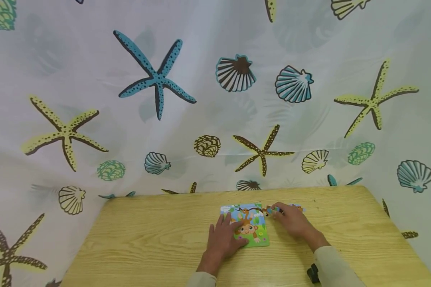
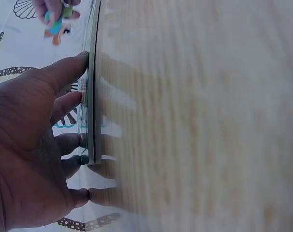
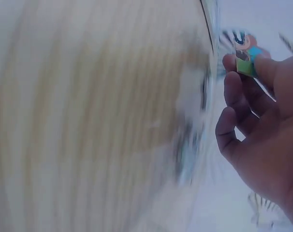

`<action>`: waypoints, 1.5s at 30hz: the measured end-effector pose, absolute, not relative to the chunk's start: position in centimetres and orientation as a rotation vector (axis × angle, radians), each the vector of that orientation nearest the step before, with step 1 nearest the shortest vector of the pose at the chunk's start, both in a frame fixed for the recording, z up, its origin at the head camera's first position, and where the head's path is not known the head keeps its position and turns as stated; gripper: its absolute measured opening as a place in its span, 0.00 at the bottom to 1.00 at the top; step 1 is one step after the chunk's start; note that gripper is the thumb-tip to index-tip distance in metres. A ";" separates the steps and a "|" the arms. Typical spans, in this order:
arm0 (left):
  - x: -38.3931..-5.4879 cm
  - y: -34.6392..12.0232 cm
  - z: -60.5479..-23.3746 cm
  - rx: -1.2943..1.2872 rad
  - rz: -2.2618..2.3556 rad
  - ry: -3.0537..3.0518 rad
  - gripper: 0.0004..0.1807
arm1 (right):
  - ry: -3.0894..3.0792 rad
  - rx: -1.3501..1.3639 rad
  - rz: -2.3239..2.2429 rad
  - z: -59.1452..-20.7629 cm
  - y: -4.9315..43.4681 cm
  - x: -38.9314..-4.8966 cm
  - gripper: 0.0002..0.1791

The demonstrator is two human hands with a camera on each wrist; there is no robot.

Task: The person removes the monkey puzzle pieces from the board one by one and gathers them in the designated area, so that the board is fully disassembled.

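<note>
A square jigsaw puzzle [image 1: 253, 217] with a monkey picture lies on the wooden table. My left hand [image 1: 222, 238] rests over its left side, fingers spread; in the left wrist view the fingertips touch the board's top along its thin edge [image 2: 92, 111]. Beside the puzzle's upper right corner, my right hand [image 1: 295, 221] pinches a puzzle piece [image 3: 245, 58] between thumb and fingers. Green, blue and orange-brown show on that piece, which is raised above the table in the right wrist view. Part of the puzzle's left is hidden under the left hand.
Another puzzle piece [image 1: 299, 207] lies on the table just behind the right hand. The wooden table [image 1: 147, 239] ends at a white cloth [image 1: 186, 119] printed with starfish and shells, which hangs at the back and sides. A black object [image 1: 313, 273] sits at the right sleeve.
</note>
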State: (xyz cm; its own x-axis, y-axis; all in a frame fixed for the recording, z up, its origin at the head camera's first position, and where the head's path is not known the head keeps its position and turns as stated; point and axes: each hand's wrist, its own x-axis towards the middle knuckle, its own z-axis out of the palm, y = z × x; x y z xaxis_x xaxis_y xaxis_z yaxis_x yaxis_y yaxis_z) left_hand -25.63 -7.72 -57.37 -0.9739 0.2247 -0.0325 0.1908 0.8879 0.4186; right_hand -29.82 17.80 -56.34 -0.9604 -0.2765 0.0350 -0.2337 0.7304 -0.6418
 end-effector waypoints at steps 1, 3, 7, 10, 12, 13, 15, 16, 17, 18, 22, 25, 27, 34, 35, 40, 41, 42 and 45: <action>-25.6 -7.8 -57.4 0.334 0.646 2.973 0.32 | 2.869 -0.391 -1.051 -56.3 18.6 -29.9 0.13; -25.6 -7.8 -57.5 0.347 0.651 2.967 0.31 | 2.887 -0.331 -1.057 -56.2 20.2 -30.0 0.13; -25.5 -7.9 -57.5 0.363 0.671 2.958 0.29 | 2.966 -0.227 -1.035 -56.0 23.4 -29.9 0.14; -25.5 -8.0 -57.4 0.365 0.674 2.957 0.29 | 3.017 -0.142 -0.959 -55.8 25.7 -29.5 0.16; -25.5 -8.0 -57.3 0.365 0.668 2.958 0.30 | 3.025 -0.080 -0.906 -55.9 27.0 -29.2 0.18; -25.5 -8.0 -57.3 0.365 0.664 2.957 0.30 | 3.015 -0.051 -0.882 -56.0 27.6 -29.1 0.18; -25.5 -8.0 -57.3 0.364 0.663 2.956 0.30 | 3.001 -0.010 -0.838 -56.3 28.3 -28.9 0.18; -25.5 -8.0 -57.3 0.363 0.666 2.955 0.30 | 3.003 0.002 -0.817 -56.5 28.6 -29.0 0.18; -25.5 -8.1 -57.3 0.360 0.667 2.953 0.30 | 3.008 0.006 -0.795 -56.7 28.8 -28.9 0.17; -25.5 -8.1 -57.3 0.358 0.670 2.952 0.30 | 3.015 0.006 -0.773 -56.8 28.8 -28.9 0.17; -25.5 -8.1 -57.3 0.355 0.681 2.954 0.30 | 3.052 -0.015 -0.750 -56.9 28.8 -29.1 0.17; -25.5 -8.1 -57.3 0.353 0.694 2.956 0.30 | 3.057 -0.017 -0.735 -56.8 28.6 -29.2 0.18; -25.5 -8.2 -57.3 0.350 0.709 2.955 0.31 | 3.061 -0.009 -0.725 -56.7 28.3 -29.2 0.19; -25.6 -8.8 -58.0 0.373 0.755 2.954 0.32 | 3.084 -0.094 -0.809 -55.9 24.6 -29.3 0.15; -25.6 -9.0 -58.0 0.382 0.773 2.955 0.32 | 3.091 -0.131 -0.808 -55.8 23.8 -29.3 0.14; -25.7 -9.7 -57.8 0.402 0.895 2.962 0.34 | 3.054 -0.288 -0.872 -55.4 19.6 -29.6 0.13; -25.7 -9.8 -57.7 0.392 0.894 2.974 0.34 | 3.043 -0.321 -0.878 -55.5 18.8 -29.7 0.13; -25.8 -10.0 -57.6 0.374 0.883 2.984 0.35 | 3.027 -0.360 -0.888 -55.6 18.0 -29.7 0.13; -25.7 -10.2 -57.6 0.310 0.801 3.013 0.38 | 2.977 -0.484 -0.877 -55.9 15.7 -29.7 0.15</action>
